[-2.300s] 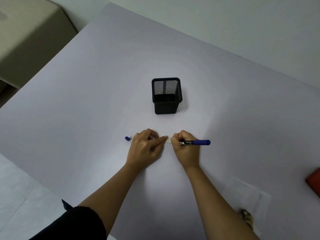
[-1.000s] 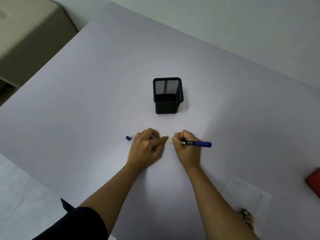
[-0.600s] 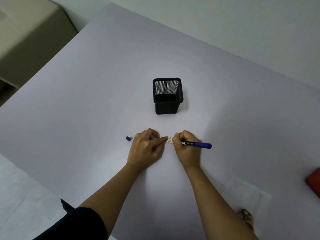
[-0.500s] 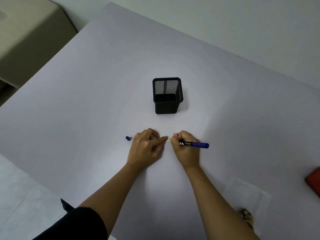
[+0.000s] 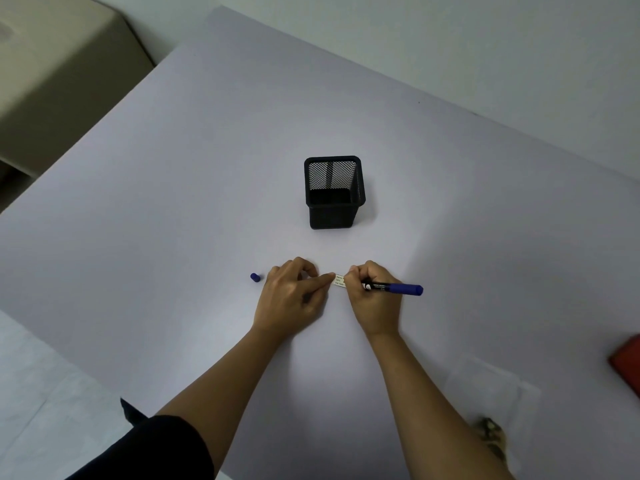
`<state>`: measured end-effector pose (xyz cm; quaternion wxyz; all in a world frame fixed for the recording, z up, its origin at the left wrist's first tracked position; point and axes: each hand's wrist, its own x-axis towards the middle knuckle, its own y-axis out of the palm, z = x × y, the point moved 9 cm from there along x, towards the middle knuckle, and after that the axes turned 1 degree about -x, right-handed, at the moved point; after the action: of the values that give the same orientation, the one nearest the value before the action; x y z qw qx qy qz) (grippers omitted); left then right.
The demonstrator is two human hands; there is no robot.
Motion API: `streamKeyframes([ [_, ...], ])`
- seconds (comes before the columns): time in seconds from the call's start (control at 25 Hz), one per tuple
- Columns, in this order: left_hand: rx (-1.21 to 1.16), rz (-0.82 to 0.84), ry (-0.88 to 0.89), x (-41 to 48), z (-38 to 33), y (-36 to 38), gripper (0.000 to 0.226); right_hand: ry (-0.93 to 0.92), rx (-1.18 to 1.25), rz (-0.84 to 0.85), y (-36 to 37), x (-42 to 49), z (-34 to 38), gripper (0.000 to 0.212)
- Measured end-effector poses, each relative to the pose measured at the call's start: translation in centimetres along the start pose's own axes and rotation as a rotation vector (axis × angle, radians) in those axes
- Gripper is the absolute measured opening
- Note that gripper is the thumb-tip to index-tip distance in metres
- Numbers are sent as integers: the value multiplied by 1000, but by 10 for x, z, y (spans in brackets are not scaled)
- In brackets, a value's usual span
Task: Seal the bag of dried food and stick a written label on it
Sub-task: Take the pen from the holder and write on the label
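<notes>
The left hand (image 5: 291, 299) lies low on the table (image 5: 173, 202), its outer fingers loosely curled around nothing and its index finger stretched straight out to press on the left end of a small white label (image 5: 339, 280). This looks meant to stop the slip from sliding under the pen. The right hand (image 5: 374, 299) is closed in a writing grip around a blue marker (image 5: 398, 288). The tip is down at the label's right part, hidden by the fingers, and the barrel points away to the right. The label carries a few lines of small print, too small to read, and I cannot tell how much has been written.

Nearest the camera, a clear plastic bag (image 5: 491, 393) lies flat beside the right forearm and partly behind it, with a clump of brown dried food (image 5: 490, 431) at its near end. It is well apart from the label, probably set aside to leave a hard, flat place for writing. Whether its mouth is sealed cannot be made out. A red object (image 5: 627, 362) is cut off by the right edge.

Just left of the left hand lies the marker's blue cap (image 5: 255, 277), within easy reach for recapping. Beyond the hands stands a black mesh pen holder (image 5: 332, 202), upright and seemingly empty, likely the marker's home. Past the table's far left corner sits a beige piece of furniture (image 5: 52, 64).

The label stage appears to be under way, with the sticking not yet done.
</notes>
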<state>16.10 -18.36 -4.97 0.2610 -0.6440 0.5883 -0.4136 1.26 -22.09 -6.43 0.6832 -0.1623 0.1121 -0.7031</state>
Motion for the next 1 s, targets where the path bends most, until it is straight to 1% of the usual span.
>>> streamKeyframes([
  [0.16,0,9,-2,0,0,1,20,10,-9,3,1,0,-1,29],
  [0.36,2,0,-2,0,-2,-2,20,23,10,31,3,0,0,29],
  [0.52,7,10,0,0,-3,-3,23,0,-25,9,1,0,1,30],
  [0.64,8,12,-4,0,-3,-2,23,34,16,27,3,0,-1,30],
  [0.8,8,10,-4,0,-3,-2,22,-9,1,13,2,1,2,34],
  [1.0,1,14,-8,0,-2,-1,22,-17,-39,-9,0,1,2,29],
])
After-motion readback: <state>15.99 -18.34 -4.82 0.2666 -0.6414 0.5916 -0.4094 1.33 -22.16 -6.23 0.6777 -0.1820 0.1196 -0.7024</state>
